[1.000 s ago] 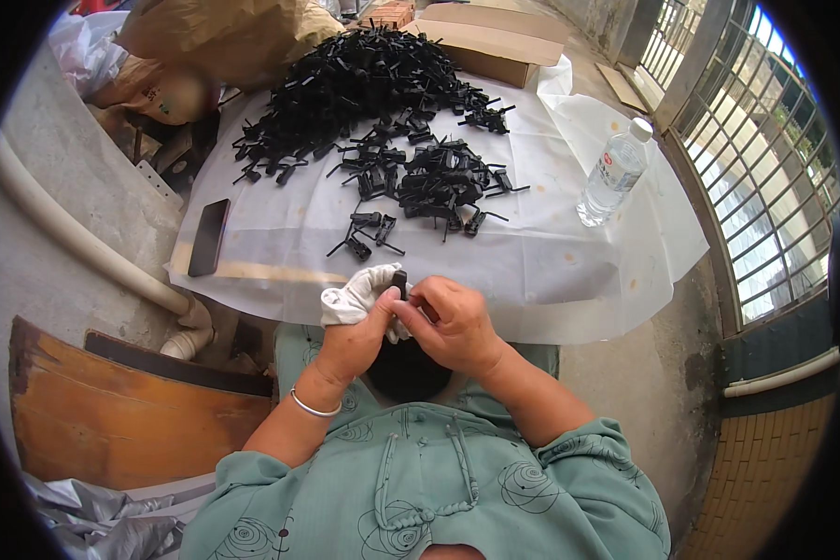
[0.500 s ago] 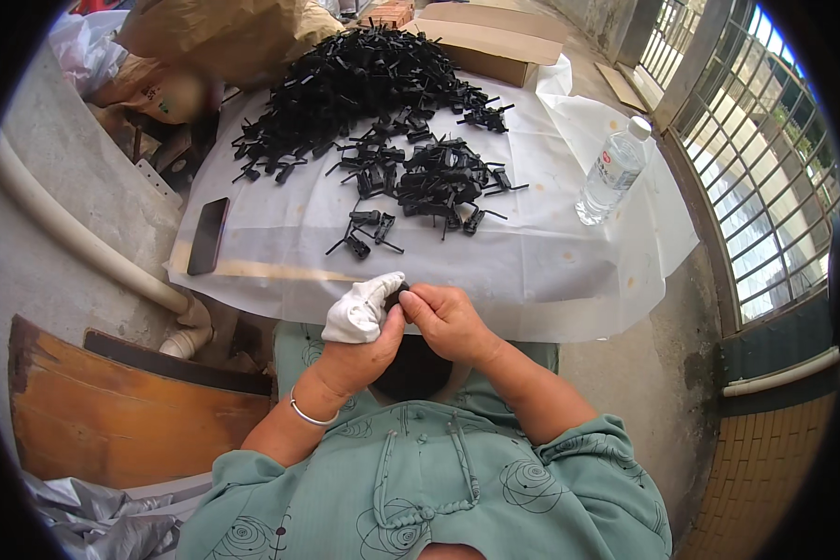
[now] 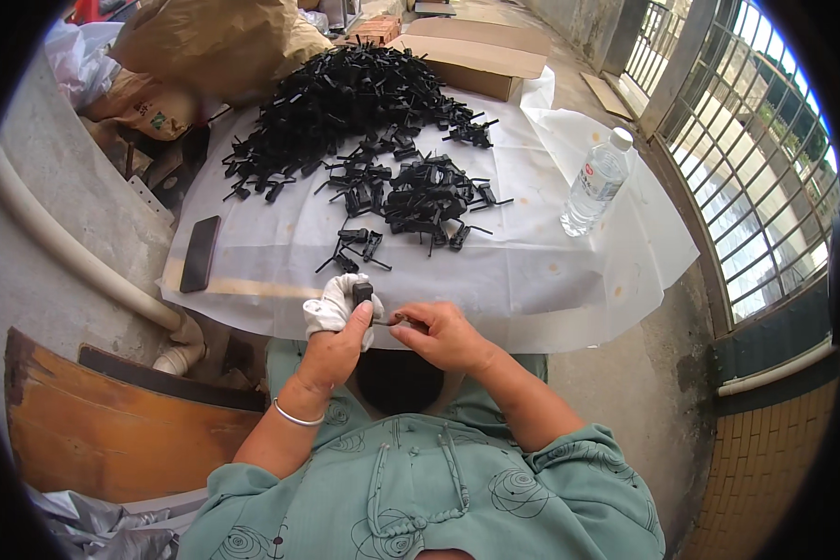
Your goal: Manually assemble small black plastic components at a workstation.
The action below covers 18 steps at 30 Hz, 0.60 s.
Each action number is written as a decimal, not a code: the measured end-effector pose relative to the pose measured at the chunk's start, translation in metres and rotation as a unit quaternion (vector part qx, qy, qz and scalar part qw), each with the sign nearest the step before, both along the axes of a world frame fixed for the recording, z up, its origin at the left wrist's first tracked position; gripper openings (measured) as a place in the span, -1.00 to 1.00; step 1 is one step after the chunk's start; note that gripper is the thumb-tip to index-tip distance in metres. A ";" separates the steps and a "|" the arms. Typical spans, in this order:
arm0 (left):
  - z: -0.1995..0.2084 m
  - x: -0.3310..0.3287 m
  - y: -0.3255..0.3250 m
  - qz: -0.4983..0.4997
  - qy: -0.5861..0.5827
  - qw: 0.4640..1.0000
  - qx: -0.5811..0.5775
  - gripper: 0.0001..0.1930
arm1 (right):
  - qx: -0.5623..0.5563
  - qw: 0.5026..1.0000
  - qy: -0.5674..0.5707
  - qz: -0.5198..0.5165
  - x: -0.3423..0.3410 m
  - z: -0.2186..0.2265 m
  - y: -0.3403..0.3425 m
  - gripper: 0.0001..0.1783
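Observation:
My left hand (image 3: pixel 334 338), its fingers inside a white cloth glove with the thumb bare, grips a small black plastic part (image 3: pixel 362 293) above the table's near edge. Close beside it on the right, my bare right hand (image 3: pixel 448 338) is closed in a pinch. Something thin and dark shows at its fingertips, pointing toward the left hand; its kind is too small to make out. Just beyond my hands lie a few loose black plastic parts (image 3: pixel 354 250) with thin arms. Farther back is a small cluster of them (image 3: pixel 429 201), and behind that a large heap (image 3: pixel 345 98).
A white plastic sheet (image 3: pixel 523 271) covers the table. A phone (image 3: pixel 201 253) lies at its left edge, and a clear water bottle (image 3: pixel 595 184) stands at the right. An open cardboard box (image 3: pixel 467 58) and a brown paper bag (image 3: pixel 201 47) are at the back. Below my hands sits a dark round thing (image 3: pixel 399 381).
My hands have drawn apart and the left has shifted left, bringing the black plastic part into clearer view. The whole view has shifted slightly.

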<state>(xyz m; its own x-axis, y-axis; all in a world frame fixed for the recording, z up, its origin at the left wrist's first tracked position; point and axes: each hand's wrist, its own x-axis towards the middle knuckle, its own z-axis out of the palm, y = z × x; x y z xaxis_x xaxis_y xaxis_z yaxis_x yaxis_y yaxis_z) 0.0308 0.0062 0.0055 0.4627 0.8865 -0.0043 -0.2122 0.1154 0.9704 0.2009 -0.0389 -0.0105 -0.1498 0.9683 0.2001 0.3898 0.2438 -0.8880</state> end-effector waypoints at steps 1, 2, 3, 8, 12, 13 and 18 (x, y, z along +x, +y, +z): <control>0.000 0.000 0.000 0.005 0.003 1.000 -0.005 -0.73 | -0.005 1.000 0.003 0.005 0.001 -0.001 -0.001 -0.86; 0.000 0.001 -0.001 0.002 0.016 1.000 0.006 -0.71 | 0.045 0.999 0.018 -0.020 0.003 -0.001 -0.001 -0.88; 0.000 0.002 -0.002 -0.001 0.029 0.999 0.017 -0.69 | 0.094 0.994 0.032 -0.045 0.004 0.000 0.000 -0.90; 0.001 0.001 -0.007 -0.131 0.059 0.989 -0.039 -0.68 | 0.242 0.970 0.011 -0.012 0.000 0.008 0.005 -0.90; 0.007 0.000 -0.015 -0.160 0.003 0.986 -0.046 -0.69 | 0.062 0.986 0.142 -0.069 -0.013 0.006 0.000 -0.90; 0.005 0.000 -0.015 -0.142 -0.009 0.989 -0.046 -0.71 | 0.038 0.985 0.155 -0.067 -0.013 0.006 0.000 -0.91; 0.004 0.001 -0.011 -0.079 0.079 0.993 0.030 -0.79 | 0.043 0.998 0.036 -0.020 -0.010 0.018 -0.005 -0.79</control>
<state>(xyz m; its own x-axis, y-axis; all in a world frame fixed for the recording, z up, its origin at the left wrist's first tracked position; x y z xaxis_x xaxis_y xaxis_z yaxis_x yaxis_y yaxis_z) 0.0317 -0.0051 0.0090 0.5943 0.8034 -0.0376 -0.0403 0.0765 0.9963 0.1905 -0.0437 0.0070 -0.0930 0.9521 0.2912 0.3373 0.3053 -0.8905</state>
